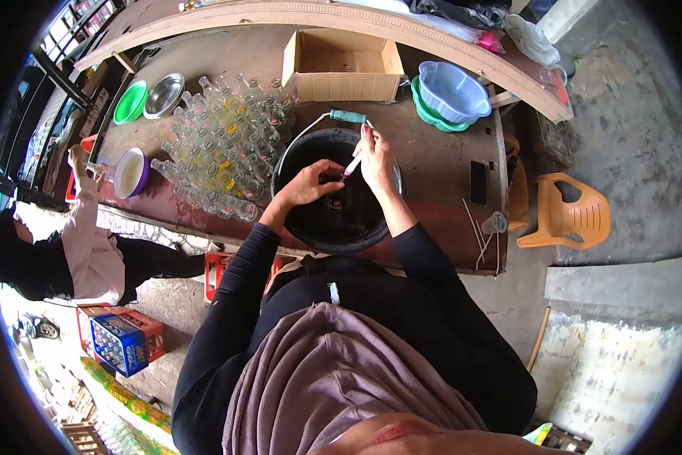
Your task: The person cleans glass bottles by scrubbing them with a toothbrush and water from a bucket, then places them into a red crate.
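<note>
A black bucket [311,227] with a teal-gripped wire handle [348,117] stands at the table's front edge. Over its opening, my right hand [377,163] is closed round a slim whitish tool [352,165] that points down and left. Its tip meets the fingers of my left hand [311,184], which are bent together in a pinch; whatever lies between them is too small to make out. A small red-and-white mark shows inside the dark bucket below. Many clear glass bottles [223,144] stand packed together left of the bucket.
Beyond the bucket sit an open cardboard box [348,87] and blue and green basins [453,91]. A phone [477,182], sticks and a cup [495,222] lie right. At left, a co-worker [91,243] holds a bottle by a purple bowl [132,173]. An orange chair [565,211] stands right.
</note>
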{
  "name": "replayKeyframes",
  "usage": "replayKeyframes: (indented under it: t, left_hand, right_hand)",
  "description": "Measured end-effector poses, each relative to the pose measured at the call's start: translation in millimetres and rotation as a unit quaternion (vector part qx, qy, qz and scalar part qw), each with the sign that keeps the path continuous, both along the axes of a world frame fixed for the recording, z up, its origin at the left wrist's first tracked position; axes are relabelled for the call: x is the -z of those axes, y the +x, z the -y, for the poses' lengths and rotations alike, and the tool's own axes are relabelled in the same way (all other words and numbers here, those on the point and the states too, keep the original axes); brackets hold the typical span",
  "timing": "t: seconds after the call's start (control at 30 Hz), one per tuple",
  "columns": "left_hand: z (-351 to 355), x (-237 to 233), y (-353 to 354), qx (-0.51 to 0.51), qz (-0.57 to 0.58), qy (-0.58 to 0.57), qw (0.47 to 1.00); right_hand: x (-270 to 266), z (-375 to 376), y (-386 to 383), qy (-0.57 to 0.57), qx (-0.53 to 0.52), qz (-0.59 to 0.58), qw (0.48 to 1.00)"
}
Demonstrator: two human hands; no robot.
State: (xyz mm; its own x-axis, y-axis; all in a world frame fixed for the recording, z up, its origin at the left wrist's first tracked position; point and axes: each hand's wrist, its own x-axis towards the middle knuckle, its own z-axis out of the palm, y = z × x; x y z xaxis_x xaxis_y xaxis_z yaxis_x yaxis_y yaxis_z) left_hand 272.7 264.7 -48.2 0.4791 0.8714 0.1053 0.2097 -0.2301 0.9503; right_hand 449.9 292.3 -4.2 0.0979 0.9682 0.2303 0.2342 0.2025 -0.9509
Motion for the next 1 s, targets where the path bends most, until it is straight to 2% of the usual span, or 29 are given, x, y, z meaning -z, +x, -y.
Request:
replayKeyframes:
  t: [0.03,0.1,0.13,0.17,0.23,0.27,0.3,0.37,0.43,0.47,0.5,0.53,0.57,0.63,0.67,0.7,0.73,0.77,0.83,0.87,0.9,0.97,1.0]
  left_hand:
    - [3.0,-3.5,2.2,-0.004,0.000,0.000,1.000]
    - [6.2,-10.9,6.5,0.030,-0.061,0.008,0.998]
    - [4.7,-9.3,8.3,0.035,-0.168,0.057,0.983]
    - [1.8,-8.3,8.6,0.034,-0.168,0.060,0.983]
    - [-3.2,2.0,6.5,0.060,-0.175,-0.006,0.983]
    - [-3.2,13.2,7.0,0.048,-0.053,0.002,0.997]
    - [-2.0,13.2,6.9,0.044,-0.053,0.001,0.998]
    - [0.7,8.9,8.2,0.004,-0.011,0.000,1.000]
    - [2.3,-0.2,8.1,0.005,-0.053,0.002,0.999]
    - [1.0,-0.9,5.9,0.001,-0.131,0.060,0.990]
    - [-1.0,0.3,4.4,-0.006,-0.206,0.118,0.971]
    - [-1.3,5.1,4.0,-0.024,-0.144,0.139,0.979]
    - [-2.1,10.7,5.4,-0.024,-0.144,0.137,0.980]
    - [-4.2,16.6,8.9,-0.020,0.072,0.012,0.997]
    - [-3.8,19.0,7.1,-0.017,0.070,0.011,0.997]
    - [-3.4,12.7,6.4,-0.005,-0.048,0.033,0.998]
    - [-4.1,5.7,6.4,0.007,-0.164,0.058,0.985]
    - [-2.5,-0.3,6.9,0.008,-0.165,0.059,0.985]
    - [2.9,-6.3,8.1,-0.022,-0.161,0.061,0.985]
    - [2.2,-9.0,7.3,-0.009,-0.087,0.009,0.996]
    - [-0.7,-2.3,7.2,-0.008,-0.088,0.006,0.996]
    - [-6.6,16.9,8.8,0.000,0.049,-0.031,0.998]
    - [-6.9,13.8,7.3,0.018,-0.042,-0.003,0.999]
  right_hand:
    - [1.4,-0.1,0.4,-0.015,0.002,0.025,1.000]
    - [20.0,-4.6,1.2,-0.073,-0.086,0.050,0.992]
    - [26.9,-4.4,1.5,-0.026,-0.119,0.047,0.991]
    - [33.6,-6.4,-0.9,-0.017,-0.098,0.013,0.995]
    - [10.9,-5.8,2.3,0.004,-0.056,-0.002,0.998]
    - [12.9,-10.0,3.8,0.010,-0.033,-0.022,0.999]
    - [13.0,-11.9,4.9,0.021,-0.024,-0.016,0.999]
    - [-9.4,5.2,-2.2,-0.071,-0.064,-0.042,0.995]
    - [10.4,-0.9,-1.8,0.003,-0.128,0.082,0.988]
    - [15.1,-3.2,-0.9,-0.056,-0.132,0.006,0.990]
    - [10.8,-7.1,1.0,-0.054,-0.132,0.007,0.990]
    - [6.9,-11.0,3.6,-0.023,-0.092,-0.013,0.995]
    - [4.7,-12.3,4.3,0.007,-0.051,-0.035,0.998]
    - [2.0,-8.8,0.5,0.013,-0.027,-0.035,0.999]
    - [5.5,-5.8,-1.9,-0.049,-0.069,0.004,0.996]
    - [10.2,-4.9,-2.8,-0.109,-0.111,0.043,0.987]
    - [19.2,-5.2,-3.5,-0.080,-0.145,0.065,0.984]
    - [25.9,-4.2,-3.9,-0.056,-0.118,0.030,0.991]
    - [-10.3,9.6,-7.0,-0.042,-0.069,-0.050,0.995]
    - [17.6,-6.6,-0.3,0.002,-0.054,-0.031,0.998]
    - [18.9,-8.2,-1.0,0.029,-0.026,-0.017,0.999]
    - [21.0,-3.9,-6.8,-0.101,-0.062,-0.032,0.992]
    - [23.6,-3.3,-6.6,-0.094,-0.096,0.075,0.988]
